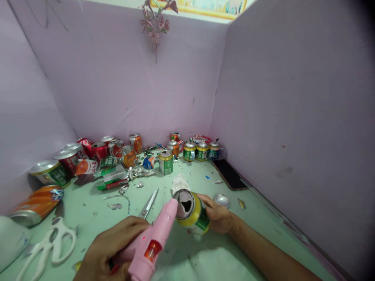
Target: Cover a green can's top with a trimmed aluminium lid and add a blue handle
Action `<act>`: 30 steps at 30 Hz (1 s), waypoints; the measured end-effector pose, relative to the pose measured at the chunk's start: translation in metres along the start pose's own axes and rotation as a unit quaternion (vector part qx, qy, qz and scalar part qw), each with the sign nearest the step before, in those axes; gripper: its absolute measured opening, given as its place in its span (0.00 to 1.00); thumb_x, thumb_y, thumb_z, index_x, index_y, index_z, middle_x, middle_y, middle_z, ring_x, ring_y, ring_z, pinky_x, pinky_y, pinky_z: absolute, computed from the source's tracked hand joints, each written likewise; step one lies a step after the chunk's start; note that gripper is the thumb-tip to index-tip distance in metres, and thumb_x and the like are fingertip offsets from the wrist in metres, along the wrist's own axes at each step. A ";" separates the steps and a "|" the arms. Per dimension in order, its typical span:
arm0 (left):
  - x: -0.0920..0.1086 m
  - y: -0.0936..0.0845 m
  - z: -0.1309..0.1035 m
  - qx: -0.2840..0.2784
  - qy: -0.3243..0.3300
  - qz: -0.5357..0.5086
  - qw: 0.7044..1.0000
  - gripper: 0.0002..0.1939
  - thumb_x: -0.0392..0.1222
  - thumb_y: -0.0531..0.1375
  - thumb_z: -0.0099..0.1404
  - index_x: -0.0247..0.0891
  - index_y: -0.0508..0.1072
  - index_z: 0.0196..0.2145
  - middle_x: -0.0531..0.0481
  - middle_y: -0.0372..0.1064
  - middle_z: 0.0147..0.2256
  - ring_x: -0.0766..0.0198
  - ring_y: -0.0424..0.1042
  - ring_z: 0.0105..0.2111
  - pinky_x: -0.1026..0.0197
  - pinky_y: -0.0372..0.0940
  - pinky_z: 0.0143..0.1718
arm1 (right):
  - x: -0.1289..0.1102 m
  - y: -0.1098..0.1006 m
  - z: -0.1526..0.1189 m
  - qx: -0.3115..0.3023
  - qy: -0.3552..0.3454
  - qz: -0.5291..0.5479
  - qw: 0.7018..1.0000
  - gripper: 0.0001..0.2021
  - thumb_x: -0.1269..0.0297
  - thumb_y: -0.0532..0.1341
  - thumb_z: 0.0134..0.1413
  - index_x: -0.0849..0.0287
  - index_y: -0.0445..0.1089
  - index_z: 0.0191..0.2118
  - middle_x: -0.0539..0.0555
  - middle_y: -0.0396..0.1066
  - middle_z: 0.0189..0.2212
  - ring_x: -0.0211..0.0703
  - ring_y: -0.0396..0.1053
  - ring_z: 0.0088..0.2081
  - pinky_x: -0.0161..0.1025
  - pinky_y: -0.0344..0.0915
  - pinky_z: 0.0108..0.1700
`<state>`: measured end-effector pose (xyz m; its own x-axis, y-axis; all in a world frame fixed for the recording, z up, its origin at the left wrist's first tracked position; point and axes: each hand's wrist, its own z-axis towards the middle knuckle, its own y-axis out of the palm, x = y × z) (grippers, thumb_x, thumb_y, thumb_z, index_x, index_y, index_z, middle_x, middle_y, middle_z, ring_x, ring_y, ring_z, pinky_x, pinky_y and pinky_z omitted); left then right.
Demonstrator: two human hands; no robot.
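A pink hot glue gun (155, 238) sits in my left hand (113, 249), the fingers wrapped round its handle. The gun's nozzle points up and right, right at the rim of a green and yellow drink can (193, 216). My right hand (218, 212) grips that can from its far right side, tilting its top toward me. A dark opening shows in the can's top. Whether the nozzle touches the rim, I cannot tell. Beyond my left hand lie scissors (150, 203) with the blades pointing away; their handles are hidden.
White-handled scissors (57, 242) lie at left. Whole cans (49, 173) and cut metal pieces (109, 175) crowd the left and back. A phone (230, 174) and a silvery dome-shaped piece (222, 200) lie at right. Purple walls (164, 89) enclose the table.
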<state>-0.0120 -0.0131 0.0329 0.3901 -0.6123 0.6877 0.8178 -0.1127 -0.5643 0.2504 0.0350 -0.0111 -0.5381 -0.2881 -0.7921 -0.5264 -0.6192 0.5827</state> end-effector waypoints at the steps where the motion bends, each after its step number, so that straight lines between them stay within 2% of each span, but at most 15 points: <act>1: 0.000 0.000 0.000 -0.002 0.000 0.000 1.000 0.13 0.49 0.62 0.53 0.50 0.73 0.38 0.54 0.73 0.37 0.61 0.73 0.35 0.71 0.65 0.30 | -0.001 0.000 0.000 0.000 0.006 0.002 1.000 0.29 0.56 0.69 0.36 0.64 0.67 0.47 0.57 0.71 0.38 0.43 0.70 0.36 0.38 0.66 0.38; 8: 0.000 0.001 0.001 -0.017 0.019 -0.011 1.000 0.12 0.51 0.60 0.55 0.50 0.73 0.39 0.55 0.73 0.35 0.62 0.73 0.32 0.70 0.65 0.29 | 0.000 -0.002 0.001 -0.014 0.030 0.018 0.999 0.27 0.55 0.68 0.36 0.67 0.68 0.43 0.58 0.72 0.32 0.43 0.70 0.31 0.38 0.68 0.30; 13: -0.002 0.002 -0.001 -0.023 0.009 -0.019 1.000 0.12 0.52 0.59 0.56 0.52 0.72 0.39 0.55 0.72 0.32 0.63 0.71 0.28 0.67 0.64 0.23 | 0.002 -0.002 0.000 0.011 0.030 0.028 0.999 0.28 0.55 0.68 0.34 0.66 0.68 0.43 0.59 0.73 0.33 0.44 0.70 0.32 0.39 0.68 0.32; 16: -0.004 0.001 -0.003 -0.041 0.001 -0.021 0.999 0.11 0.52 0.59 0.56 0.52 0.71 0.38 0.54 0.71 0.31 0.63 0.70 0.27 0.66 0.63 0.24 | 0.004 -0.004 -0.001 0.017 0.031 0.024 0.999 0.29 0.55 0.69 0.34 0.66 0.68 0.44 0.59 0.73 0.34 0.46 0.70 0.33 0.39 0.68 0.32; 23: 0.000 0.002 -0.004 -0.015 -0.021 0.010 1.000 0.08 0.50 0.56 0.56 0.48 0.72 0.33 0.54 0.69 0.26 0.63 0.68 0.23 0.66 0.61 0.21 | 0.001 0.000 0.000 0.009 0.030 0.038 0.999 0.27 0.57 0.69 0.34 0.66 0.69 0.43 0.58 0.73 0.32 0.45 0.71 0.32 0.39 0.68 0.32; 30: -0.001 0.001 -0.003 -0.004 -0.003 0.034 0.999 0.09 0.52 0.57 0.56 0.49 0.71 0.33 0.56 0.69 0.24 0.64 0.68 0.22 0.67 0.64 0.21 | 0.001 -0.001 -0.001 0.004 0.027 0.039 0.999 0.27 0.57 0.69 0.35 0.64 0.69 0.45 0.58 0.74 0.33 0.44 0.71 0.32 0.38 0.69 0.32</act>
<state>-0.0133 -0.0152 0.0302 0.4473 -0.6149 0.6495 0.7858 -0.0767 -0.6137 0.2508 0.0345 -0.0124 -0.5420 -0.3737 -0.7527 -0.4900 -0.5871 0.6444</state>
